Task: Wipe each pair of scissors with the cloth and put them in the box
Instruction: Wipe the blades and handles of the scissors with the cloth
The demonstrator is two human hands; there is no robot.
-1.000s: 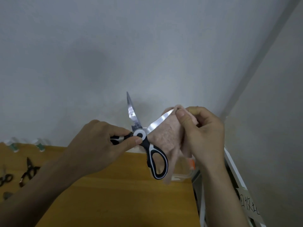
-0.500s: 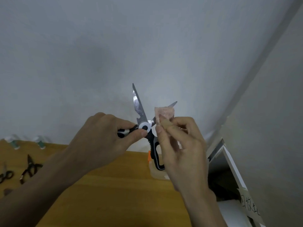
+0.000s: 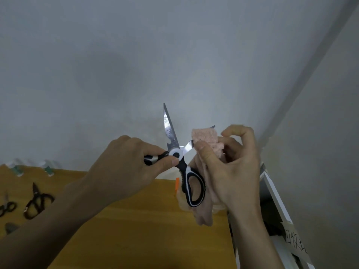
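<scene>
Above table edge (image 3: 136, 220), cloth (image 3: 206, 138) wraps scissors (image 3: 175, 154) blade (tip exposed).

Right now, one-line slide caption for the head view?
Left hand holds open black-and-white scissors while right hand wipes one blade with pink cloth.

open black-white scissors (image 3: 175, 152), pink cloth (image 3: 206, 140) wrapping one blade (raised)

Right blade of the open scissors (image 3: 175, 152) mostly wrapped in the pink cloth (image 3: 206, 138), only its tip showing; left handle buried in the left hand (image 3: 126, 167); small scissors (image 3: 6, 207) cut by the left edge
</scene>
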